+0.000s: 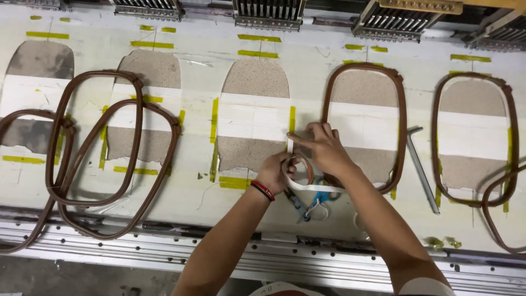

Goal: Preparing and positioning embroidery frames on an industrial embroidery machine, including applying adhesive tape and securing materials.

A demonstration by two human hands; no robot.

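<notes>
Left hand (272,172) grips a glossy white tape roll (298,171), fingers curled around its ring; right hand (323,147) pinches the pulled strip, fingertips together beside the ribbed white fabric panel (253,116); blue-handled scissors (316,201) lie below.

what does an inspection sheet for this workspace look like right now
surface: pale worktable with yellow tape marks and tan cut-outs crossed by white strips
job's things: roll of white tape in the left hand; right hand presses the tape end at the edge of the white strip
clutter: loose brown hoops stacked at left, hex key, blue-handled scissors under the hands
fingers: left curled round the roll, right pinching the tape
cables: nothing seen
surroundings: machine heads along the far edge, metal rail along the near edge
</notes>
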